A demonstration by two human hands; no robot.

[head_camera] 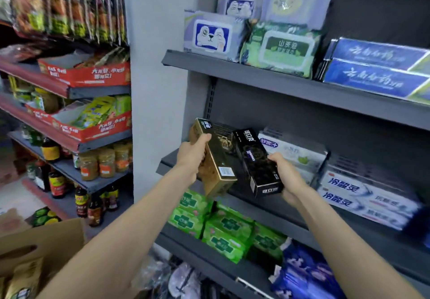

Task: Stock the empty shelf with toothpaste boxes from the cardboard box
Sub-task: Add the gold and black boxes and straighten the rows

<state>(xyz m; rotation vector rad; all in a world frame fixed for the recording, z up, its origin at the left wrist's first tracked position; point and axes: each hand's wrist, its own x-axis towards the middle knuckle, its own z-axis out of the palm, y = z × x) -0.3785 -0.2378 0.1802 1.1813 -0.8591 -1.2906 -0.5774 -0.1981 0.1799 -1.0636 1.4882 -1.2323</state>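
Both arms are extended toward the dark grey middle shelf [173,162] of the right-hand unit. The left hand [192,151] has its grip closed round a gold toothpaste box [215,159], thumb across the upper face, fingers wrapped behind; the box is tilted, its far end raised toward the shelf back and its near end hanging out past the shelf's front lip. The right hand [287,177] grasps a black toothpaste box [257,161] from beneath at its near end, the box likewise slanted, far end up. The two boxes lie just beside one another above the left part of the middle shelf; whether either rests on the shelf board cannot be told. To their right on the same shelf lie stacked white toothpaste cartons [295,153] and, further right, white-and-blue cartons [367,196]. The upper shelf [256,75] carries wet-wipe packs [279,49] and blue toothpaste cartons [377,70]. Green packets [223,226] occupy the shelf below. An open cardboard box [46,243] sits at lower left, gold boxes [23,282] visible inside it. A neighbouring rack at left holds bottled sauces [55,182] and jars [104,161].
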